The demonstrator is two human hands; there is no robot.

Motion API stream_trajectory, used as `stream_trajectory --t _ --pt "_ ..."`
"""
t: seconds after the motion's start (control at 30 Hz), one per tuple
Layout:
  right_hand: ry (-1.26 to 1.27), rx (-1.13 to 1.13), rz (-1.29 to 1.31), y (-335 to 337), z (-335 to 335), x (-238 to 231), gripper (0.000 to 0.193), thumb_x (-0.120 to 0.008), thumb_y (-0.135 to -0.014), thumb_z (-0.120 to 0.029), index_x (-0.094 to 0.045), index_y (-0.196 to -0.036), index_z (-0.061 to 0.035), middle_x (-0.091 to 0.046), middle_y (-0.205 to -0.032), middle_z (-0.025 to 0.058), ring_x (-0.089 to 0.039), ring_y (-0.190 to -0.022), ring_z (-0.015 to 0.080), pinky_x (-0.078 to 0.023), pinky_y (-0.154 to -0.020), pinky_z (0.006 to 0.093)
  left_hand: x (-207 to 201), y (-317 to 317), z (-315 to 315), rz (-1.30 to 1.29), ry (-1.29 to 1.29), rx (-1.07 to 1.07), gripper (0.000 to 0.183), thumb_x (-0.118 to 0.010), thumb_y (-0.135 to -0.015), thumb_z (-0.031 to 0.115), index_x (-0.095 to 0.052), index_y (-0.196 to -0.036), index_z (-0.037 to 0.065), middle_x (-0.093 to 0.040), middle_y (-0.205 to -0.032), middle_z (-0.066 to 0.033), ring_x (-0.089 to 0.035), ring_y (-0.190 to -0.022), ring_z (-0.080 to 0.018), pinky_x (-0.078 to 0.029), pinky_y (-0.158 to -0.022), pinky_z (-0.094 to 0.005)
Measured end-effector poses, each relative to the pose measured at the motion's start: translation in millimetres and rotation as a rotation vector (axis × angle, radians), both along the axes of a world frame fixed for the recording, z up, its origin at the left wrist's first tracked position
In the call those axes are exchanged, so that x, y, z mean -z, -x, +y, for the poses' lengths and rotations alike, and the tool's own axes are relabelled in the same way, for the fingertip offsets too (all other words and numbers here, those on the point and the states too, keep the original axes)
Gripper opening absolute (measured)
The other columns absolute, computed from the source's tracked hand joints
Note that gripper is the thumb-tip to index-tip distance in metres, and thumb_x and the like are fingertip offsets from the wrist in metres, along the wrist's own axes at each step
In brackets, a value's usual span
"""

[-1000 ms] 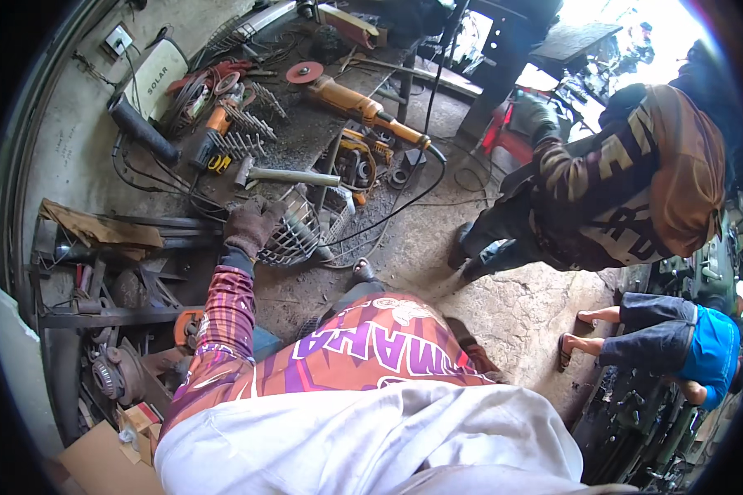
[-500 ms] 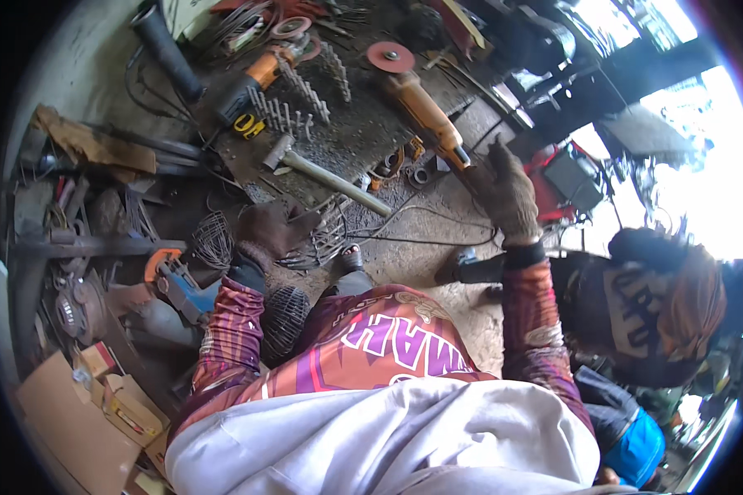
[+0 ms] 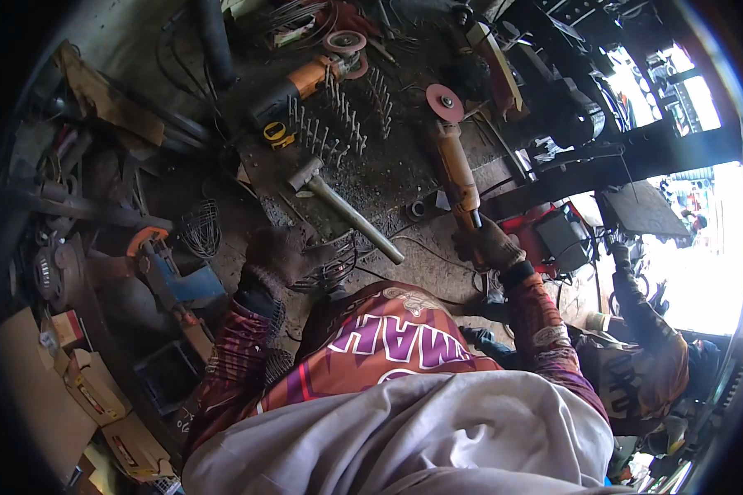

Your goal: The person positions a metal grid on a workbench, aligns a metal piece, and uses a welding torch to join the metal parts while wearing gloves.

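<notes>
- My right hand (image 3: 491, 245) has come down from the air and now closes its grip on the orange grinder (image 3: 456, 169) on the floor.
- My left hand (image 3: 276, 252) still holds the wire mesh (image 3: 328, 266) shut.

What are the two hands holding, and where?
The right hand grips the orange angle grinder by its rear handle; the left hand holds the wire mesh piece by its edge.
</notes>
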State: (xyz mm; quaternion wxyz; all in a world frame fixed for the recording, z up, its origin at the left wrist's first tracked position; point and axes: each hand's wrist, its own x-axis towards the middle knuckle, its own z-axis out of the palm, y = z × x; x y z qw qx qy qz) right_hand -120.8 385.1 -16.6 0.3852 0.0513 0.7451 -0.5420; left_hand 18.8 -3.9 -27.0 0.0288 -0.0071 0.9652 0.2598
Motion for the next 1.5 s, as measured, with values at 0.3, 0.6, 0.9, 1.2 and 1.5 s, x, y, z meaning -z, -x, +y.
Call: stream_trajectory --t 0.3,0.6,0.9,1.2,1.5 --pt "-0.167 -0.140 0.231 9.2 -1.0 -6.8 0.039 -0.072 -0.086 -0.020 -0.056 -0.116 -0.0002 -0.062 -0.077 0.0050 -0.059 -0.059 0.0113 -0.049 -0.051 0.0289 -18.6 -3.0 13.5 -0.015 -0.119 -0.135 0.040 -0.074 -0.076 0.048 -0.070 -0.083 0.009 -0.067 -0.070 -0.0122 -0.068 -0.066 -0.0293 -0.052 -0.061 -0.0395" --pt "-0.176 -0.241 0.408 93.8 -28.5 -24.9 0.038 -0.073 -0.083 -0.028 -0.061 -0.104 0.0017 -0.064 -0.068 0.0075 -0.061 -0.053 0.0133 -0.048 -0.046 0.0298 -2.5 -3.9 16.1 -0.030 0.028 -0.206 0.046 -0.075 -0.072 0.053 -0.070 -0.081 0.008 -0.068 -0.074 -0.0138 -0.068 -0.070 -0.0298 -0.053 -0.064 -0.0395" --pt "-0.340 -0.523 0.776 156.7 -2.5 31.8 0.046 -0.072 -0.082 -0.033 -0.063 -0.102 0.0068 -0.068 -0.073 0.0168 -0.068 -0.064 0.0268 -0.053 -0.058 0.0374 -6.0 -2.9 20.1 -0.068 0.130 -0.184 0.045 -0.077 -0.072 0.047 -0.070 -0.091 0.007 -0.071 -0.087 -0.0159 -0.069 -0.083 -0.0318 -0.053 -0.074 -0.0394" --pt "-0.309 -0.310 0.540 158.2 -30.6 1.0 0.054 -0.072 -0.081 -0.042 -0.065 -0.101 0.0069 -0.070 -0.079 0.0173 -0.070 -0.071 0.0240 -0.052 -0.062 0.0372 -8.8 -14.5 17.2 0.062 -0.014 -0.204 0.049 -0.076 -0.071 0.054 -0.070 -0.090 0.009 -0.069 -0.081 -0.0155 -0.068 -0.079 -0.0338 -0.053 -0.070 -0.0425" --pt "-0.526 -0.464 0.620 183.8 -34.0 19.3 0.069 -0.070 -0.079 -0.053 -0.060 -0.115 0.0049 -0.071 -0.094 0.0223 -0.070 -0.090 0.0339 -0.052 -0.075 0.0420 5.7 -15.3 12.7 0.071 0.079 -0.240 0.064 -0.066 -0.071 0.072 -0.073 -0.094 0.014 -0.067 -0.075 -0.0190 -0.066 -0.071 -0.0392 -0.052 -0.070 -0.0472"
